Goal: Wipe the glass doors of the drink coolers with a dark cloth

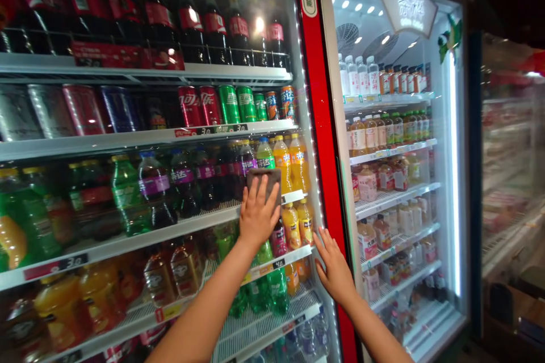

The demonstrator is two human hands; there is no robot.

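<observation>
My left hand (259, 210) is raised against the glass door of the left drinks fridge, its spread fingers pressing a dark grey cloth (272, 181) flat on the pane. Behind the cloth and glass stand purple-labelled and orange soda bottles (282, 161). Lower and to the right, my right hand (334, 266) has its fingers stretched out beside the red door frame (320, 96) and holds nothing. Its fingertips are near the glass edge.
Shelves of bottles and cans (230, 103) fill the left fridge. A second lit fridge (394, 150) with drinks stands to the right. Farther right are a blurred open display cooler (511, 153) and a cardboard box (506, 317) low down.
</observation>
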